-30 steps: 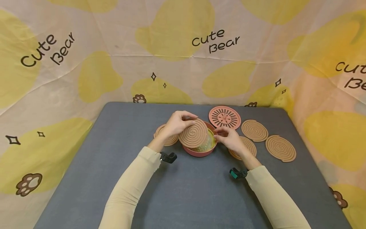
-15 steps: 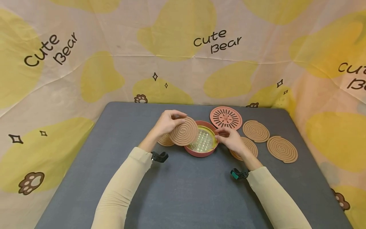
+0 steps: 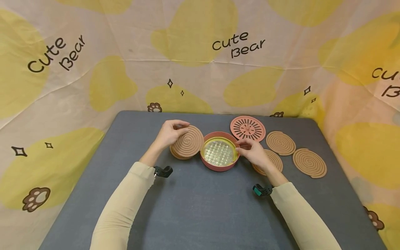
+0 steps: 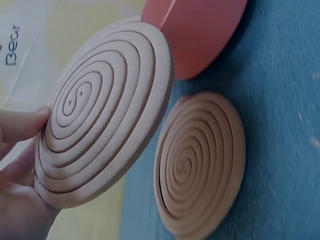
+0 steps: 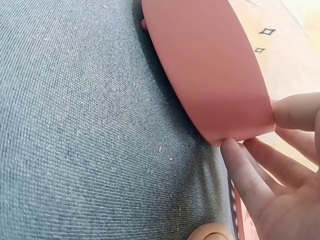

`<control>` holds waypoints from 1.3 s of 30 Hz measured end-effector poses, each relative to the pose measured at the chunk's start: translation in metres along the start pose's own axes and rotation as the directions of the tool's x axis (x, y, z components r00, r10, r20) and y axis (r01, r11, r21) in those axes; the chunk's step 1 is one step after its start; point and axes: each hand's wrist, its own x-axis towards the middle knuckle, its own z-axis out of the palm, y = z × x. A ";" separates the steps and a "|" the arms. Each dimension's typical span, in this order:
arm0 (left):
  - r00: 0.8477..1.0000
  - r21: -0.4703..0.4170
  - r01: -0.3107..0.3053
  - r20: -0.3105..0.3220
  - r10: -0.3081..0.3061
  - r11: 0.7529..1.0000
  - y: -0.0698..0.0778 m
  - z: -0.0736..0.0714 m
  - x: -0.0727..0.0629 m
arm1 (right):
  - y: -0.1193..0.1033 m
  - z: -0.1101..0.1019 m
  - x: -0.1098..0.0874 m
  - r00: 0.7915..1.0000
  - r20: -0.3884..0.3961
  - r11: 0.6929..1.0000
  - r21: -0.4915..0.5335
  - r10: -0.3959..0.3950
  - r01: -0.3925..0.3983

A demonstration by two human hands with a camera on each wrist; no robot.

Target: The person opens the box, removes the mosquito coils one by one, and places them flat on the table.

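My left hand (image 3: 171,133) pinches a tan mosquito coil (image 4: 100,107) by its edge, thumb on its face, and holds it tilted above the table. Below it, a second mosquito coil (image 4: 202,165) lies on the table, mostly covered in the head view. At the right rim of a round pink holder (image 3: 204,163), my right hand (image 3: 252,151) grips the wall between thumb and fingers, as the right wrist view shows. Inside the holder sit a yellow ring (image 3: 207,142) and a pale, bumpy-looking disc (image 3: 219,152).
A pink slotted lid (image 3: 240,129) lies behind the holder to the right. Two more coils lie farther right, one a coil (image 3: 280,143) at the back, one a coil (image 3: 309,163) nearer. Another coil (image 3: 273,160) is partly under my right hand. A patterned cloth (image 3: 187,41) hangs behind the table.
My left hand has carried the coil leftward from over the pink holder to above the coil lying at the left, uncovering the holder's inside. My right hand stays at the holder's rim.
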 end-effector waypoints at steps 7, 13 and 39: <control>0.997 0.030 0.040 -0.066 -0.038 0.999 -0.019 -0.018 -0.005 | -0.002 -0.001 -0.001 1.000 0.018 1.000 -0.002 0.009 -0.009; 0.990 0.018 0.050 -0.133 -0.047 0.999 -0.038 -0.031 -0.011 | -0.025 -0.003 -0.009 0.999 0.039 1.000 0.010 0.021 -0.022; 0.892 -0.096 0.262 -0.355 -0.279 0.960 -0.089 -0.069 -0.032 | -0.034 -0.004 -0.011 0.999 0.034 1.000 0.014 0.016 -0.016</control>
